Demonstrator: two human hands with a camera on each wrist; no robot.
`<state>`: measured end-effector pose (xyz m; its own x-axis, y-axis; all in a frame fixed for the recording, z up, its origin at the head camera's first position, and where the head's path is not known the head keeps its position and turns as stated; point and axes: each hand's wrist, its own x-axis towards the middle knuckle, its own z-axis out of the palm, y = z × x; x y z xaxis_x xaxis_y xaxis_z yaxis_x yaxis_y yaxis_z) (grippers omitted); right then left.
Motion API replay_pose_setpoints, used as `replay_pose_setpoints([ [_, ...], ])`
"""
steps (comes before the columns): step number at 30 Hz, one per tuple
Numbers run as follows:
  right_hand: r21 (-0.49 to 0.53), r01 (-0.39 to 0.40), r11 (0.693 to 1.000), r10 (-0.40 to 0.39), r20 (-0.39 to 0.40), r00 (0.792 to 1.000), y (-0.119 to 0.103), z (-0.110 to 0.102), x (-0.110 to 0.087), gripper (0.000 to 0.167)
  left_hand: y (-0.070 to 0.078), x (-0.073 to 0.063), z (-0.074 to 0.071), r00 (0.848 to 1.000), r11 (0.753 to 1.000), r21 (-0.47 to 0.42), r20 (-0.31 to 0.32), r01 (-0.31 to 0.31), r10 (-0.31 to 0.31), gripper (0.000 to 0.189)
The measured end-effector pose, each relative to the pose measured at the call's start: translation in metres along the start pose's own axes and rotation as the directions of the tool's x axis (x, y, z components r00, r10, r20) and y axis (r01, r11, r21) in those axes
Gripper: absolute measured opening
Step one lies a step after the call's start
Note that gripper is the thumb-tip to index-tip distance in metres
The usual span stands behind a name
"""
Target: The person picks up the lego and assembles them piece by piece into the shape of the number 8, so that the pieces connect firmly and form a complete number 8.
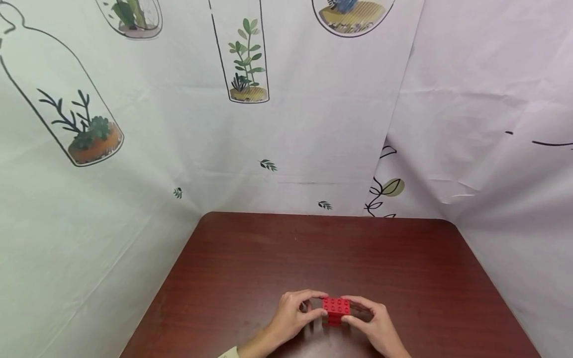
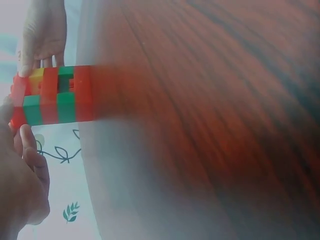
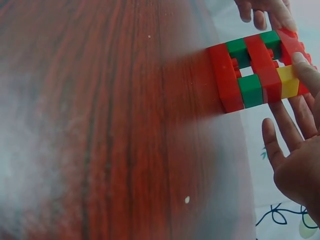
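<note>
A small tower of toy building bricks (image 1: 336,307) stands on the table, topped by a red studded brick (image 2: 18,95). Beneath that, red layers alternate with smaller bricks: a yellow brick (image 3: 288,82) and several green bricks (image 3: 251,91), with gaps between them. From the left side, my left hand (image 1: 292,315) pinches the end of the top red brick between thumb and fingertips. My right hand (image 1: 377,324) pinches its opposite end, thumb toward me and fingers at the far side. In the right wrist view, the lower fingers of that hand extend loosely below the bricks.
The dark red-brown wooden table (image 1: 304,253) has rounded far corners. White cloth (image 1: 322,139) printed with plants and jars hangs behind it and along both sides. A tiny pale speck (image 3: 187,199) lies on the tabletop.
</note>
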<state>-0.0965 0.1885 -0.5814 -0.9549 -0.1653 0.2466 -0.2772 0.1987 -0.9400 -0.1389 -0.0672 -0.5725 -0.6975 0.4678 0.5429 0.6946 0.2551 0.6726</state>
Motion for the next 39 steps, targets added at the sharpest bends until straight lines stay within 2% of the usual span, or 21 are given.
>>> replay_pose_setpoints([
  [4,-0.009,0.031,0.999,-0.031,-0.001,1.000,0.001,0.001,-0.001,0.040,0.002,0.001,-0.001,1.000,1.000,0.020,-0.005,-0.020,0.020,0.034],
  [12,-0.029,0.057,0.998,-0.057,0.012,0.998,0.001,-0.001,0.000,0.039,0.006,0.002,-0.003,1.000,0.999,0.039,0.003,0.008,-0.008,0.033],
  [21,-0.031,-0.017,0.999,0.018,0.006,1.000,0.000,0.001,-0.002,0.042,0.006,-0.001,-0.001,0.999,0.996,0.086,-0.028,-0.024,0.026,0.037],
  [24,-0.036,-0.029,0.999,0.029,-0.010,1.000,0.001,0.002,-0.003,0.041,0.006,-0.003,0.000,1.000,0.997,0.082,-0.023,-0.007,0.009,0.041],
  [29,-0.036,-0.001,0.999,0.000,-0.041,0.999,0.006,0.002,-0.005,0.041,0.004,-0.009,0.002,0.999,0.996,0.076,-0.006,0.038,-0.038,0.045],
  [39,-0.068,-0.002,0.998,-0.003,-0.074,0.997,0.008,-0.002,-0.010,0.041,0.005,-0.016,0.005,0.989,0.983,0.113,-0.015,0.146,-0.146,0.037],
])
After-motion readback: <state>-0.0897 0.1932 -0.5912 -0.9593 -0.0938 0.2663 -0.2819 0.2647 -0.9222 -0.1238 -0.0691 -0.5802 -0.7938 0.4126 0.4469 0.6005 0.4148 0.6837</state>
